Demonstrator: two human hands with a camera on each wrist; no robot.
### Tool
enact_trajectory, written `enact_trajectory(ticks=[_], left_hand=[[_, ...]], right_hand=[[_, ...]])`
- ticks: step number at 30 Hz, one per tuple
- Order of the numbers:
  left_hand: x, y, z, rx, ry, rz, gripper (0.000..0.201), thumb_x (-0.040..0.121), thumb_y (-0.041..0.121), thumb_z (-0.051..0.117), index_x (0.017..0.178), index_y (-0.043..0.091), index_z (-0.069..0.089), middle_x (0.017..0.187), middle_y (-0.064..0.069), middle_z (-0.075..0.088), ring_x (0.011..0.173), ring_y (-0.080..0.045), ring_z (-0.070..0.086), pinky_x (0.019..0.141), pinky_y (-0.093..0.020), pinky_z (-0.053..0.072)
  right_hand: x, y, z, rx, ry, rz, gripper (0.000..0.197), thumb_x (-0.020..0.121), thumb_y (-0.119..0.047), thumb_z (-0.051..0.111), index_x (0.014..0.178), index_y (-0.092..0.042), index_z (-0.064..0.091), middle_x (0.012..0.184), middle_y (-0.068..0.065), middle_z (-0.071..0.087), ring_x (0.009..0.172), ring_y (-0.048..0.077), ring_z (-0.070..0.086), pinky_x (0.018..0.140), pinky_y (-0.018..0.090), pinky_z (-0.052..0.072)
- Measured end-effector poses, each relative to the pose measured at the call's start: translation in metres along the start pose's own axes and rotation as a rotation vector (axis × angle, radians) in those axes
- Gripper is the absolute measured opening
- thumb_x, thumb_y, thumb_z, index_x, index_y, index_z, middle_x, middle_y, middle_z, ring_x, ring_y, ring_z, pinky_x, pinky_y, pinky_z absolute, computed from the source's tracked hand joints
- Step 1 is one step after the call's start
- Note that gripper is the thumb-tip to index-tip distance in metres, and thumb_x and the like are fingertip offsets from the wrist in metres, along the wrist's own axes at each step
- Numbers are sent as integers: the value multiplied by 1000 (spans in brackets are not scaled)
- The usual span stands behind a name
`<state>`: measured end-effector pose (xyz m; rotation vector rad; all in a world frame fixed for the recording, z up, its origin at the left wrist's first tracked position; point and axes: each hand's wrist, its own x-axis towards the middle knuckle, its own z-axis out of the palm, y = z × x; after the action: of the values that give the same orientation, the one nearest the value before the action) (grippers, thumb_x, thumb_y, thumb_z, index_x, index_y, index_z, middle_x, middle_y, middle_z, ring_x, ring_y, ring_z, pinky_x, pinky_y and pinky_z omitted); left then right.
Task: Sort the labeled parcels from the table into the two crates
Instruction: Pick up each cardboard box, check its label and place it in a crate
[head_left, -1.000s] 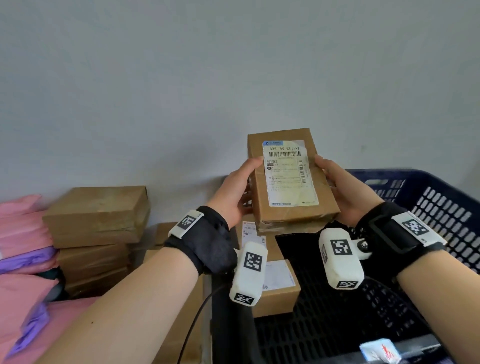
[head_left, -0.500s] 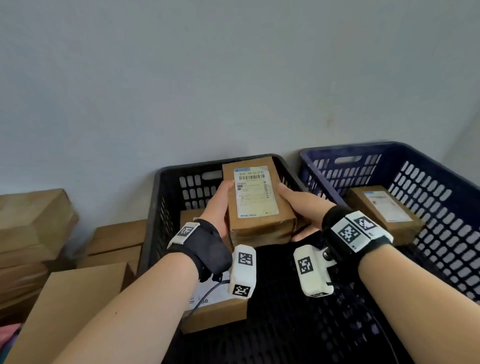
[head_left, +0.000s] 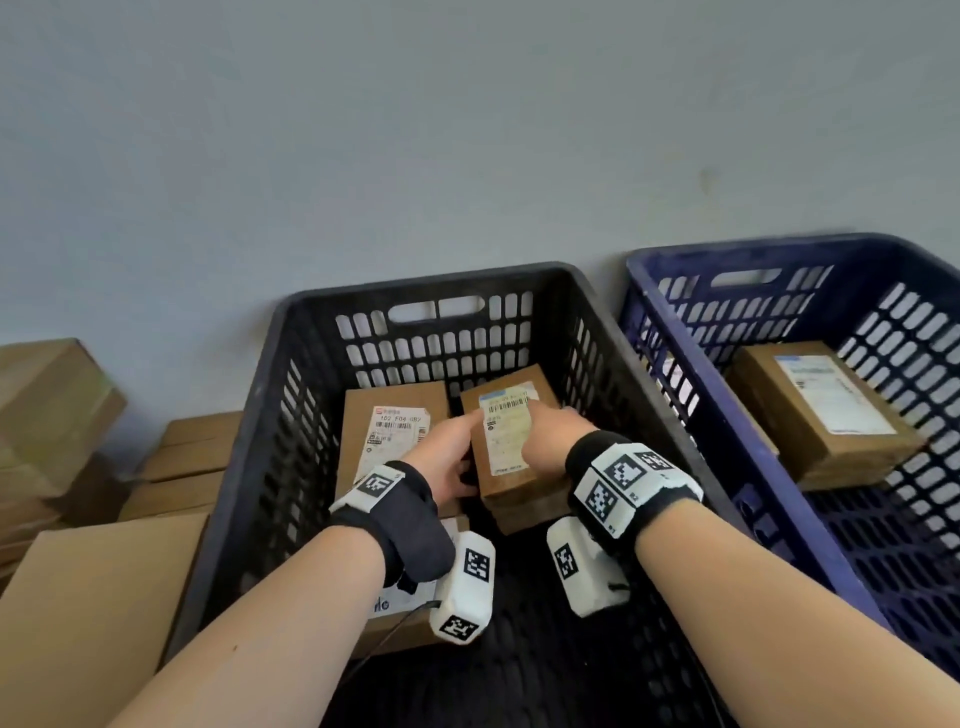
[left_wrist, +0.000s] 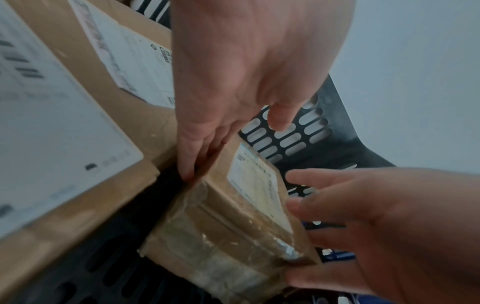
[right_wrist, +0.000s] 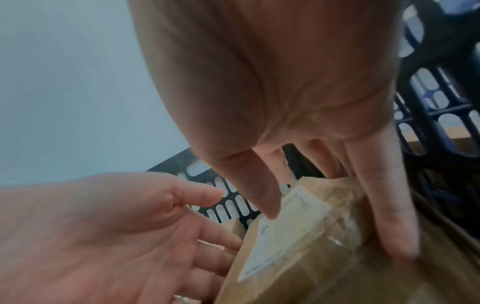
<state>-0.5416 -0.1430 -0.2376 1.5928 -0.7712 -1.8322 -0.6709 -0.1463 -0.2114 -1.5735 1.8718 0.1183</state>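
One brown parcel, label seemingly yellowed.

1. Premises: parcel sorting area, storeroom type.
2. Evidence: black crate and blue crate against a plain grey wall.
3. Stacked cardboard boxes alongside; labelled parcel, barcode labels.

2 crates side by side against the wall: left crate holding 3 parcels, right crate holding 1 parcel. Stacked boxes left of both.
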Motion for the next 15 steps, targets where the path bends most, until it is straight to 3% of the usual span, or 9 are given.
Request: enact_trajectory(ticks=[2,5,10,12,14,15], left_hand=[[4,0,-2,-3,11,-2,20,97,40,49,93,22,55,138,-6,51,134,-30,39,113,-54,25],[4,-1,-4,20,1,-11,26,96,41,49,110,21,57,138,-6,52,134,-28,40,112,-56,26],[5,5,-9,12,15,28,32,97,41,49,115,19,62,117,-4,66,112,-23,57,99,-46,42],[5,7,-13,-6,25,40,35,95,42,50,117,16,60,120,-4,65,118,-24,54,105,-50,37],[5,9,-16,-24,52,32,29,97,40,48,108,16,58,121,-3,61,125,-25,48,111,-54,29],[4,11,-16,-35,62,29,25,98,38,46,99,16,57,115,-3,61,121,-24,48,110,-52,30]], right_hand=[[1,-1,2,-67,-5,10,60,94,-15,43,150,-13,23,148,23,25,128,37,43,105,41,41],[1,1,8,-104,-19,33,52,94,-15,45,144,-8,33,146,21,24,126,37,43,108,42,39],[1,3,5,75,12,-75,61,90,-10,48,149,-20,32,149,13,29,127,30,46,105,37,44],[2,4,3,154,35,-98,62,87,-5,50,145,-21,39,147,11,32,123,30,49,101,39,48],[4,4,3,198,66,-82,57,84,-2,51,138,-19,48,143,12,35,117,31,52,98,40,50],[4,4,2,220,86,-71,53,84,-1,51,135,-18,51,141,12,35,115,31,52,97,40,51]])
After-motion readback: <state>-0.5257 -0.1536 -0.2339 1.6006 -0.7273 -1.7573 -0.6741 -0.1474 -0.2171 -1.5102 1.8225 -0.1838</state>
